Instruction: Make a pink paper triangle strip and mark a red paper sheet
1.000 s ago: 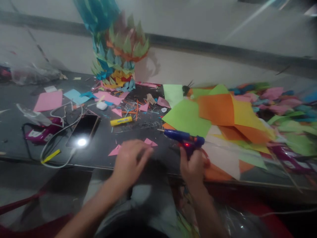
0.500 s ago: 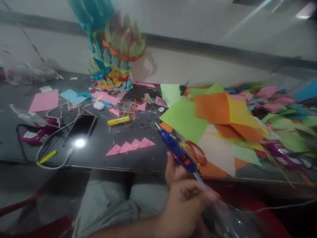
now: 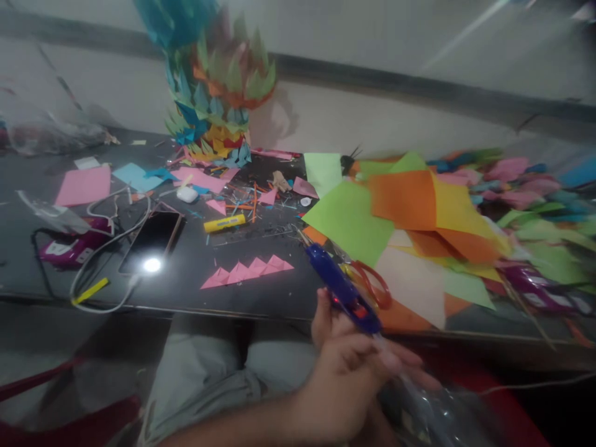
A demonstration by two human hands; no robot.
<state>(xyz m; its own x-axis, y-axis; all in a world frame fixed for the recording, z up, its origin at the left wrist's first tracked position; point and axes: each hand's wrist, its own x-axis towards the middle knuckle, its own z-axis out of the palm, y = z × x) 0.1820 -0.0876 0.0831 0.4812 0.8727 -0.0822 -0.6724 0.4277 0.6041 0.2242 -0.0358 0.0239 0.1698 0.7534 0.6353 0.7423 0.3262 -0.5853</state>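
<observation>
My right hand [image 3: 323,323] is wrapped around a blue hot glue gun [image 3: 344,288], its nozzle tilted up and left over the table; most of this hand is hidden. Crossing in front of it, my left hand [image 3: 347,375] has its fingers closed on a clear glue stick [image 3: 384,349] at the gun's rear end. Left of the nozzle lies a row of folded pink paper triangles [image 3: 246,273]. Red-and-yellow-handled scissors [image 3: 375,285] rest partly behind the gun. A clear plastic bag [image 3: 447,413] hangs blurred below the left fingers.
Coloured paper sheets [image 3: 349,217] spread over the right of the dark table. A tall folded-paper model [image 3: 223,93] stands at the back. A lit phone [image 3: 153,239] with a white cable, a yellow tube [image 3: 224,223], paper scraps and a purple device [image 3: 77,242] lie leftward.
The glue gun has shifted slightly down and right in view. My left fingers are now nearer its rear end, with less of the glue stick showing between.
</observation>
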